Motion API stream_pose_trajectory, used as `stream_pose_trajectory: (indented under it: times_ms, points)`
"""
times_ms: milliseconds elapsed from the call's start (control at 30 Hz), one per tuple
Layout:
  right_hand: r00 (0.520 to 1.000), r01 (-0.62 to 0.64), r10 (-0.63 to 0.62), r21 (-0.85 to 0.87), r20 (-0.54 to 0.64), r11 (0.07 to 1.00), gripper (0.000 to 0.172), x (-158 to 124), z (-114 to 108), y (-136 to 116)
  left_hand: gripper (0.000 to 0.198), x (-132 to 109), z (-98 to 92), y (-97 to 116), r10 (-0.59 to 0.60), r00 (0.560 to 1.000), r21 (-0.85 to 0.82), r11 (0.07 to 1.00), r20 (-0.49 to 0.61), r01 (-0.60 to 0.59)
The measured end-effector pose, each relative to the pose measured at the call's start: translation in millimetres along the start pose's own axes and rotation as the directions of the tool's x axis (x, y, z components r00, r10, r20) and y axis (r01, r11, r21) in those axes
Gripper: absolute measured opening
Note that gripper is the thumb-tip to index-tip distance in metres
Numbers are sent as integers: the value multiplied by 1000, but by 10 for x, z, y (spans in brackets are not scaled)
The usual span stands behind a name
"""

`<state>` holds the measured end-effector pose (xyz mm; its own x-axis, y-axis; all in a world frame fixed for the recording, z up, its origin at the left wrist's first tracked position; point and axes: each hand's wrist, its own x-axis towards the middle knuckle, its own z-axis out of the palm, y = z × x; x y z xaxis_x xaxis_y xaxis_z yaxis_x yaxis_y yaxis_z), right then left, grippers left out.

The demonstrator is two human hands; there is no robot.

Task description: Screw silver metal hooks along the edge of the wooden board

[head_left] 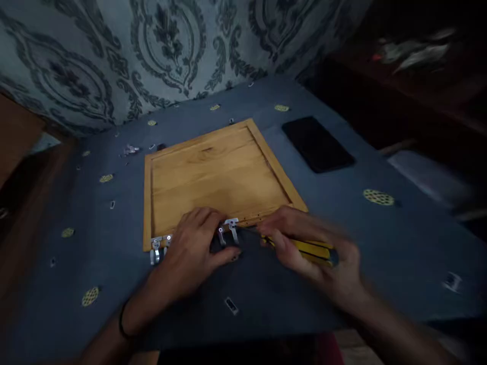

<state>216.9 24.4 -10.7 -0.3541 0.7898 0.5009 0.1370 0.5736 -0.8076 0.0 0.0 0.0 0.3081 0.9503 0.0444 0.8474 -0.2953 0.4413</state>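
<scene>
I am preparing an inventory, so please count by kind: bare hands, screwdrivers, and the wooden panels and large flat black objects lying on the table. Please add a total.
Bare hands: 2, left hand and right hand
Screwdriver: 1
Wooden panel: 1
Large flat black object: 1
Total: 5

Wood panel point(209, 175) — clear grain, knots, smooth w/ a faint satin sheen, prob. varnished. Hinges point(155, 251) at its edge: bright metal, shiny, smooth. Screwdriver point(314, 249): yellow & blk handle, looks like smooth plastic w/ a slight gloss; thin shaft looks like dk metal. Tabletop cover point(399, 243): blue, matt, printed — cloth or vinyl, can't tell. Blk slab point(318, 144): smooth, dk, low sheen. Patterned backdrop point(171, 45): mostly matt, paper vs. fabric unclear. Small bits point(130, 149): shiny, prob. metal, blurred.
</scene>
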Motion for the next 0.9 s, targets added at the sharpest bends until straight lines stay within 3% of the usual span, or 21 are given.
stream_pose_trajectory:
  times_ms: [267, 500, 667, 800, 900]
  points:
    - [999, 36, -35, 46, -26, 998, 15, 42, -13, 4, 39, -9, -79, 6, -27, 998, -27, 999, 50, 28]
    - [999, 22, -21, 46, -31, 999, 18, 17, 3, 43, 23, -125, -283, -206, -76, 991, -43, 996, -105, 72]
    - [999, -20, 21, 21, -31, 1000, 25, 19, 5, 53, 32, -268, -492, -744, -214, 935, -108, 976, -284, 191]
    - [999, -23, 22, -44, -25, 999, 38, 76, 1, 5, 34, -369, -603, -1348, -404, 805, -231, 914, -434, 334]
    - [999, -8, 6, -66, -41, 998, 45, 123, -1, -12, 26, -404, -689, -1758, -442, 732, -189, 894, -518, 406]
